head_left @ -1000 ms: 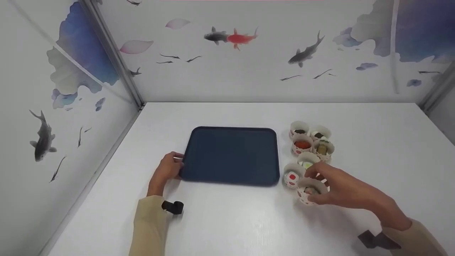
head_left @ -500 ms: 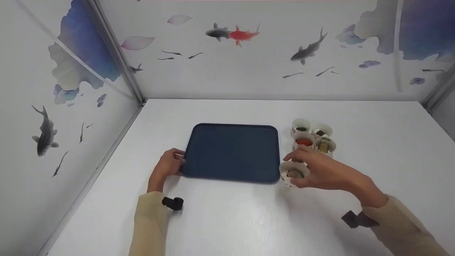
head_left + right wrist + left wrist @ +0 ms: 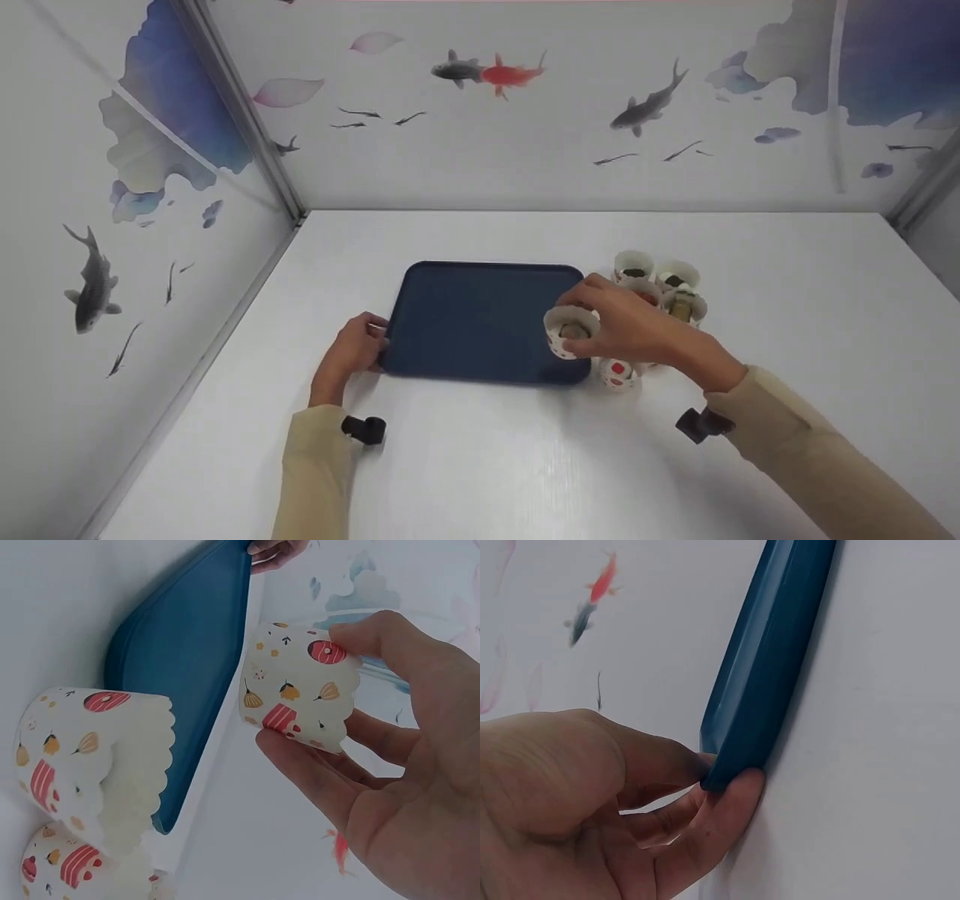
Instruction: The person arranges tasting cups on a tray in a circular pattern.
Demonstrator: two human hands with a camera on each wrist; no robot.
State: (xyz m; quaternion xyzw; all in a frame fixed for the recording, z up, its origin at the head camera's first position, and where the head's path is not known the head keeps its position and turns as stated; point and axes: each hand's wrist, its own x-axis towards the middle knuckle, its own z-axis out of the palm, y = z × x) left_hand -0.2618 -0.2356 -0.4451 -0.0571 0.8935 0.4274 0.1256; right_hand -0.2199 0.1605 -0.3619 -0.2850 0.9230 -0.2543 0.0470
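Note:
A dark blue tray [image 3: 480, 322] lies on the white table. My left hand [image 3: 354, 346] pinches its left edge; in the left wrist view the thumb is on the rim and fingers are under the tray [image 3: 769, 675]. My right hand [image 3: 630, 319] holds a paper baking cup [image 3: 559, 341] by its rim, over the tray's right edge. Dessert prints and a scalloped rim show on the cup [image 3: 300, 686] in the right wrist view. Something greyish lies inside it.
Several more paper cups with small contents stand right of the tray, among them a rear cup [image 3: 634, 264] and a front cup [image 3: 618, 373]. My right forearm partly hides some. White panels with painted fish enclose the table [image 3: 465, 465].
My right hand has lifted the paper baking cup from the front of the group and carried it left, over the tray's right edge. My left hand stays at the tray's edge.

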